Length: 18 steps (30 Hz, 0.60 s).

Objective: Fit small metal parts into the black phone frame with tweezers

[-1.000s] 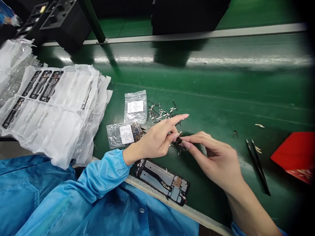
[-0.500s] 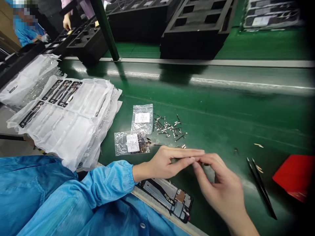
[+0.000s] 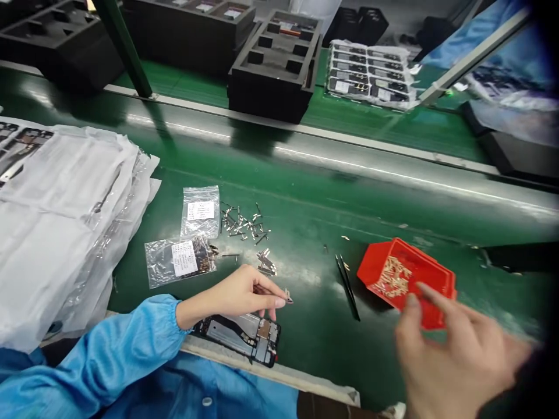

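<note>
Pinching a tiny metal part [image 3: 288, 299] between thumb and fingertips, the left hand [image 3: 238, 294] rests low on the green belt [image 3: 393, 192], just above a bare phone frame [image 3: 239, 337] that lies at the near edge. The part pokes out past the fingertips, over the belt rather than over the frame. The right hand [image 3: 454, 355] is raised nearer the camera and blurred; its fingers look loosely spread and appear to hold nothing, though the blur makes that uncertain. It hangs in front of a red bin [image 3: 408, 279] of small brass-coloured pieces. Between the two hands lie black tweezers [image 3: 348, 287] on the belt. Beyond the left hand sit a scatter of loose metal parts [image 3: 242, 224] and two small labelled bags [image 3: 192, 238], with a stack of plastic-wrapped sheets [image 3: 65, 215] further left and black foam trays [image 3: 275, 64] across the far rail. The pinch is slight and the part very small, so a loosened grip could drop it among the loose parts, where it would be hard to find; a careless sweep of the right hand could knock the bin.
</note>
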Available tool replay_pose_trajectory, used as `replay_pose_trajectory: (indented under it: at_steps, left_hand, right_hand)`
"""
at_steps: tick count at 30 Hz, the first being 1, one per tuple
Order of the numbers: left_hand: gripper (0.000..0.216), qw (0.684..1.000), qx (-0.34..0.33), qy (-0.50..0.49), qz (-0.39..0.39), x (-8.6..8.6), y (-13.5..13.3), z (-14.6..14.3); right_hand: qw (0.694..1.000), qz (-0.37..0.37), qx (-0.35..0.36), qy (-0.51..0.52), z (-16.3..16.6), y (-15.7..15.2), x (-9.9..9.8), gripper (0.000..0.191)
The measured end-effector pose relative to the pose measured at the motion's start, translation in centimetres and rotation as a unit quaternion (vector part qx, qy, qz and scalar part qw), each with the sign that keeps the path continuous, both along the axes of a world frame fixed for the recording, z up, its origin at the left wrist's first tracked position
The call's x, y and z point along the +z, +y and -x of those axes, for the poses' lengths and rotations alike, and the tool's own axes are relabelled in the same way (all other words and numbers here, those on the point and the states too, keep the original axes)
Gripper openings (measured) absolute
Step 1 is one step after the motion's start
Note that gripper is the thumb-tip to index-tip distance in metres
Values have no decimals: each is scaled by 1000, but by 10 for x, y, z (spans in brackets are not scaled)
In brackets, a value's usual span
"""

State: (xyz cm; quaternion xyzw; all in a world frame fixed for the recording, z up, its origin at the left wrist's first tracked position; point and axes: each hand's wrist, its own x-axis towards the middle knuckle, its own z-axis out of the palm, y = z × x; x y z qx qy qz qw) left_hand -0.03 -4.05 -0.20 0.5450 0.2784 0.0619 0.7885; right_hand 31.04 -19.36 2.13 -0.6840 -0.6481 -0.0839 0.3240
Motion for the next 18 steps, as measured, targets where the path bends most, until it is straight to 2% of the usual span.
replay_pose_trajectory:
  at_steps: [1,2,4,5,7,11,15,18]
  left_hand:
    - [35,1000,-9,15,-9,0,-2,0]
    - [35,999,-14,28,-18,0,-3,0]
    - [36,998,-22,42,-34,0,-4,-1]
    - [36,998,-25,45,-44,1,-4,-1]
    - [36,995,-30,52,-75,4,-4,-1]
    - [31,988,-43,61,-135,10,-1,2]
    - [28,982,-56,55,-169,5,1,4]
    - [32,974,-67,90,-195,4,-3,-3]
  right_hand:
    - [998,-36,-22,-36,20,2,-1,59]
    - [999,-34,16,-40,42,5,-2,52]
    - [992,15,123,-31,80,11,-6,40]
    - [988,33,151,-29,94,15,-9,36]
    - [986,43,160,-30,111,22,-13,29]
    - [983,49,177,-22,113,29,-18,23]
    - [978,73,188,-52,106,24,-22,20]
    - [974,63,213,-40,103,22,-26,20]
